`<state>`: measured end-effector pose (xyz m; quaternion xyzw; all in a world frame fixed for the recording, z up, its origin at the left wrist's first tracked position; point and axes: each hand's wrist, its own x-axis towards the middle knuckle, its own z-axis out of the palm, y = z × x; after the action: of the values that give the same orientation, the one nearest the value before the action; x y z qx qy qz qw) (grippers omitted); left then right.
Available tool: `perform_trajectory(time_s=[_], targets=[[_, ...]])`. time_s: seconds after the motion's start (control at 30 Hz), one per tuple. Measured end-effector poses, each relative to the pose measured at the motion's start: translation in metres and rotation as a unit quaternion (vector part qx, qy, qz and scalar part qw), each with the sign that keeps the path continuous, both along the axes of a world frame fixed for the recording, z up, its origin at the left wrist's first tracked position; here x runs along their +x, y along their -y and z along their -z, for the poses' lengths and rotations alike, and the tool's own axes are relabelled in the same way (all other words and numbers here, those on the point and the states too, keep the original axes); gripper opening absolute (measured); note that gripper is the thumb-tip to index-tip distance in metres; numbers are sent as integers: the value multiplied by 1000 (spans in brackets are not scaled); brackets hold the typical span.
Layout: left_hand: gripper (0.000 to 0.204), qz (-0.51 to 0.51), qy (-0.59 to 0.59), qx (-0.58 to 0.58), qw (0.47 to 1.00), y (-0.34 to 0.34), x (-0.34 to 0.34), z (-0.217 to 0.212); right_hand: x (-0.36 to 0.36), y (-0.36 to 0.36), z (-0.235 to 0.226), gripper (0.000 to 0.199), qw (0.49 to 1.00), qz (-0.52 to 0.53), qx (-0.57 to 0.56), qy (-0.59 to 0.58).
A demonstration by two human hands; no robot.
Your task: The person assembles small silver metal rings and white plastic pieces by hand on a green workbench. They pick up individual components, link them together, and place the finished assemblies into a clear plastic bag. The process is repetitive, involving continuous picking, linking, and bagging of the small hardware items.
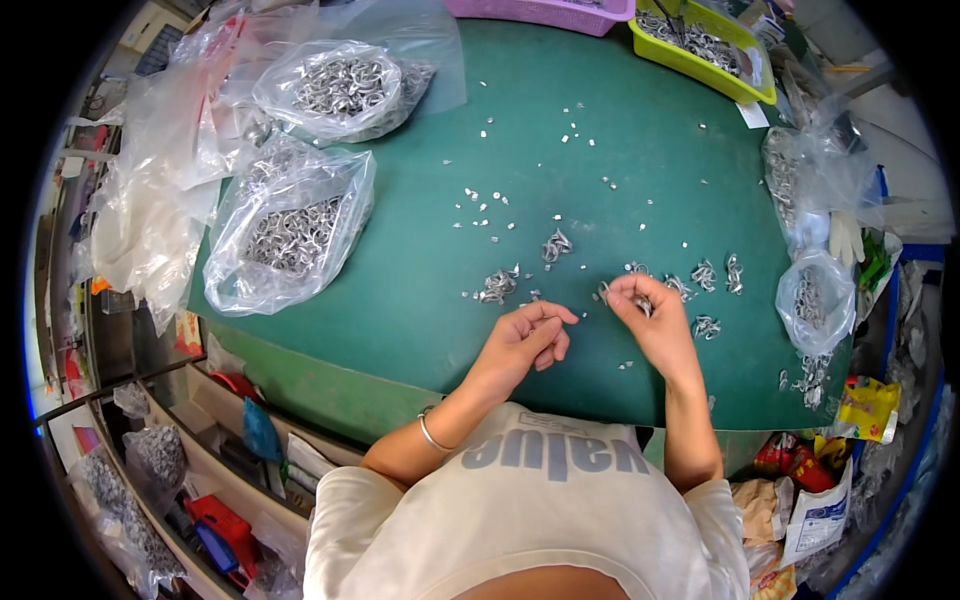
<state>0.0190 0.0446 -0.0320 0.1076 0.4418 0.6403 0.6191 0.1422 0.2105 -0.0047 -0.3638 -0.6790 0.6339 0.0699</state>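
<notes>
My right hand (655, 325) pinches a small silver metal ring (603, 291) between thumb and fingertips, low over the green table (420, 240). More silver metal shows under its curled fingers. To its left is my left hand (522, 345), fingers bent in and thumb close to the index finger; whatever they may hold is too small to see. Just beyond the left hand lies a small heap of metal rings (497, 286), with another heap (556, 246) farther off. Several little clusters sit right of my right hand, among them one cluster (704, 275) and a nearer cluster (707, 327).
Two clear bags of metal rings, a nearer bag (290, 235) and a farther bag (340, 90), stand at the left. A yellow-green basket (760, 93) and a purple basket (540, 14) line the far edge. Tiny whitish bits (485, 207) are scattered mid-table. Another bag (815, 300) stands at the right.
</notes>
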Motion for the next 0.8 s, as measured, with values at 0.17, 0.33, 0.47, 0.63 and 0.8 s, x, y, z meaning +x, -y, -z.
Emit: perform_trajectory(time_s=[0.17,0.33,0.47,0.63,0.8], targets=[[23,-14,-14,-18,1000,0,3,-1,22,3,1,9,983,-16,184,17],[29,13,236,-38,971,-11,7,-17,22,15,3,39,907,115,-343,-217],[35,6,391,5,921,-13,22,-3,16,38,-14,26,972,-121,120,-163],[26,21,314,-71,947,-19,30,5,36,27,-27,27,965,-73,203,-151],[19,58,262,-87,959,-27,34,-15,84,-13,-4,29,857,93,494,115]])
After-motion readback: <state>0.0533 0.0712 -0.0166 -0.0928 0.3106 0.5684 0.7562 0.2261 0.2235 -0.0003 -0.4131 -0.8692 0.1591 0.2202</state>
